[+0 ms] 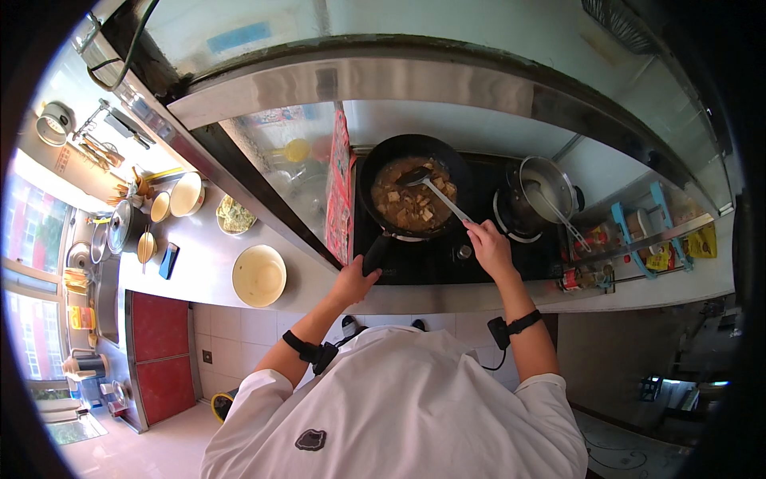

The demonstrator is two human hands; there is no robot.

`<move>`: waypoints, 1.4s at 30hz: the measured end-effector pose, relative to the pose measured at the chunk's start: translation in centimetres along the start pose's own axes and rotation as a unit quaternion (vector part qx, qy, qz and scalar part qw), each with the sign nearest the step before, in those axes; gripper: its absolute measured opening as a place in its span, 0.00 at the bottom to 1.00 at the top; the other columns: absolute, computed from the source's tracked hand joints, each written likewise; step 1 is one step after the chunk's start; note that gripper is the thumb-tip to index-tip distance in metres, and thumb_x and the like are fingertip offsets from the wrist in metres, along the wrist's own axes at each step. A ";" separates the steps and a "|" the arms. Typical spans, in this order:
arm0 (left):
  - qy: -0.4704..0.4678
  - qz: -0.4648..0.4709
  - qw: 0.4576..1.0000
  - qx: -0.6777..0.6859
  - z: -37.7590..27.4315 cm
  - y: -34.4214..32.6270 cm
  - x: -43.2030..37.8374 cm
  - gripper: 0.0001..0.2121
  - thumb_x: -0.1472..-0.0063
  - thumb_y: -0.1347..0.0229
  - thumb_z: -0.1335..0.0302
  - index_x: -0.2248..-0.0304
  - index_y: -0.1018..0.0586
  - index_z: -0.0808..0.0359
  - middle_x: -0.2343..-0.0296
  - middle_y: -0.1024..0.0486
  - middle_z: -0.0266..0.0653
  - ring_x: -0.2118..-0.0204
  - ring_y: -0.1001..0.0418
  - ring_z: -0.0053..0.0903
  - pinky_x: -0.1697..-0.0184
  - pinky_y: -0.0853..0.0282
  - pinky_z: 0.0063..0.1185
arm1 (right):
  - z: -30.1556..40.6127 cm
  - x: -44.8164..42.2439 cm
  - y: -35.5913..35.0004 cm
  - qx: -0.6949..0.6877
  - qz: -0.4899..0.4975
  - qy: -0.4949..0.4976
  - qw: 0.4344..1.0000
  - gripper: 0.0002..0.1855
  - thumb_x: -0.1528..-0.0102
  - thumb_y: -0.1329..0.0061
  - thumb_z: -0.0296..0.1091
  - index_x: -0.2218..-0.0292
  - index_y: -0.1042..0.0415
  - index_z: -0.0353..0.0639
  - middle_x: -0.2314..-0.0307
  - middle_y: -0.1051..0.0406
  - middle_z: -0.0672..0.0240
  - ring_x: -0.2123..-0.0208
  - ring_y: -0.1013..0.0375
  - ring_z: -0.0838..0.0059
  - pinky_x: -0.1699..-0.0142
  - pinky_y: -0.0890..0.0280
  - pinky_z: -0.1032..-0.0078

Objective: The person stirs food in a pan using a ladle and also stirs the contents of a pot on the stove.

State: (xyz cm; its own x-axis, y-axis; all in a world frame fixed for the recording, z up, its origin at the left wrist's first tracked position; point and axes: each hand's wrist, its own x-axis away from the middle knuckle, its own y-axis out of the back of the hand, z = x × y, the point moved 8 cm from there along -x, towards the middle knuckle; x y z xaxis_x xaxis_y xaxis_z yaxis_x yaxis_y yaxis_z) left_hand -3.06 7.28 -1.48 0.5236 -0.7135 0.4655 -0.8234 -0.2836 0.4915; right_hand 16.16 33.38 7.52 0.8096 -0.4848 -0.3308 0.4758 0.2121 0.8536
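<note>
My left hand (354, 281) grips the black handle (376, 254) of a dark frying pan (413, 145) on the stove. Brown stew (395, 211) with pale cubes, perhaps tofu, fills the bottom of the pan. In my right hand (489, 246) is the light grey handle of a cooking spatula or ladle (446, 200). Its dark head (414, 175) rests in the stew near the far middle of the pan, so its underside is hidden. Both hands are at the near side of the black glass gas hob (434, 263).
A steel saucepan (546, 164) with pale liquid and a slotted utensil (559, 217) stands right of the pan. Bottles (580, 277) and a blue rack (625, 230) stand farther right. On the left counter are a cream bowl (259, 275), a phone (169, 261) and a lidded pot (124, 224).
</note>
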 end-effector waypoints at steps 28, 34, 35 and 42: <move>0.002 0.009 1.000 -0.002 0.2 -0.1 -0.2 0.21 0.38 0.43 0.58 0.59 0.34 0.67 0.87 0.30 0.42 0.88 0.29 0.31 0.87 0.34 0.28 | 0.5 1.9 -3.0 -0.049 0.031 -0.065 0.996 0.13 0.38 0.51 0.32 0.51 0.25 0.48 0.68 0.32 0.61 0.71 0.27 0.55 0.70 0.32 0.63; 0.006 -0.001 1.000 -0.002 0.3 -0.2 -0.2 0.21 0.38 0.42 0.58 0.57 0.33 0.66 0.86 0.30 0.42 0.89 0.30 0.29 0.87 0.35 0.27 | 1.1 1.9 -2.7 -0.054 0.025 -0.071 0.996 0.13 0.38 0.50 0.32 0.52 0.25 0.47 0.69 0.32 0.60 0.71 0.27 0.56 0.69 0.32 0.63; 0.002 0.004 1.000 -0.004 0.4 -0.3 -0.4 0.22 0.38 0.42 0.58 0.56 0.34 0.67 0.86 0.29 0.42 0.88 0.28 0.30 0.86 0.34 0.28 | 1.1 1.9 -2.6 -0.058 0.021 -0.069 0.996 0.13 0.38 0.50 0.32 0.52 0.25 0.47 0.69 0.32 0.60 0.71 0.28 0.56 0.69 0.32 0.63; 0.004 0.015 1.000 -0.004 0.4 -0.3 -0.5 0.23 0.38 0.42 0.57 0.56 0.34 0.67 0.85 0.29 0.41 0.87 0.27 0.30 0.86 0.32 0.27 | 2.1 2.4 2.1 -0.066 0.004 -0.093 0.993 0.11 0.39 0.49 0.32 0.55 0.22 0.50 0.71 0.31 0.62 0.71 0.27 0.58 0.67 0.32 0.64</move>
State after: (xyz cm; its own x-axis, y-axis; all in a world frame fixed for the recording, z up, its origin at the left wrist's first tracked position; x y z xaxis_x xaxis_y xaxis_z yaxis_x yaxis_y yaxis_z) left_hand -3.09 7.46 -2.14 0.5011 -0.7158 0.4863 -0.8367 -0.2574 0.4834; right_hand 18.36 30.87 9.43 0.7423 -0.6281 -0.2333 0.5204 0.3211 0.7913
